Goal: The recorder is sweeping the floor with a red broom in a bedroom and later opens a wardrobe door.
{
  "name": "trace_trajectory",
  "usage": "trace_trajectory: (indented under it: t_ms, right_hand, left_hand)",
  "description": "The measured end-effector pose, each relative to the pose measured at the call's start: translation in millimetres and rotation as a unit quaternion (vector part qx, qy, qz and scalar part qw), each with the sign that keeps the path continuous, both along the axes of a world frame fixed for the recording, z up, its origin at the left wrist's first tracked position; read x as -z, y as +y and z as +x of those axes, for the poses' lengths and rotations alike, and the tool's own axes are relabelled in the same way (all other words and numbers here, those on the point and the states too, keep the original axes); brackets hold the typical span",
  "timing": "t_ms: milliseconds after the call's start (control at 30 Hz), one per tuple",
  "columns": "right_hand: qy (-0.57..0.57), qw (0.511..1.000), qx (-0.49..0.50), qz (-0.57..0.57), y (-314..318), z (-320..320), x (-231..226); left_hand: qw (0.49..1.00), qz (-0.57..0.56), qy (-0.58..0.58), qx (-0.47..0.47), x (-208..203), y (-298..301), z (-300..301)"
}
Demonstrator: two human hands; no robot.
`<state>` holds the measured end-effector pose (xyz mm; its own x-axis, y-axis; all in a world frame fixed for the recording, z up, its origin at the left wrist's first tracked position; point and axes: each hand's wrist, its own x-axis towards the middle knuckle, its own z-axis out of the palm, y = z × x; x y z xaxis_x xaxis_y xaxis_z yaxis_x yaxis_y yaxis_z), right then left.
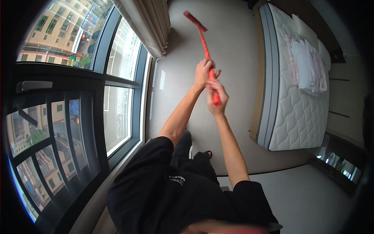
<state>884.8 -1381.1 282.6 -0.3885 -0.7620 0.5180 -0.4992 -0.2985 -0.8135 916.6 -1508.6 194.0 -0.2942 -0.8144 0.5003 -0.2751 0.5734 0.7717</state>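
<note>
Both my arms stretch forward over the floor, holding a long-handled cleaning brush [205,46] with a red pole. Its narrow dark-red head [194,21] sits crosswise at the far end, pointing away from me. My left hand [204,72] wraps round the pole higher up. Lower down, close to the pole's near end, my right hand [218,93] grips it and looks slightly blurred. The brush head appears apart from the window and curtain; its height above the floor is hard to judge.
Dark-framed windows [139,62] run along my left, with a beige curtain [146,23] beyond. A barred window panel with a handle [35,85] stands nearer. On the right lies a bare white mattress [296,117] with folded pale bedding [306,64]. A dark shelf [339,165] holds small items.
</note>
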Motion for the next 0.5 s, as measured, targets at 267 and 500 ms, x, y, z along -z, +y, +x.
trace_trajectory:
  t_ms: [267,500]
  right_hand:
    - [0.097,0.965,-0.218,0.105,-29.0,5.0,68.6]
    - [0.081,0.964,-0.231,0.104,46.0,-11.7,51.2]
  left_hand:
    - [0.992,0.091,-0.083,-0.025,98.3,-1.3,57.7]
    - [0.962,0.097,-0.212,0.143,102.0,38.1,63.8]
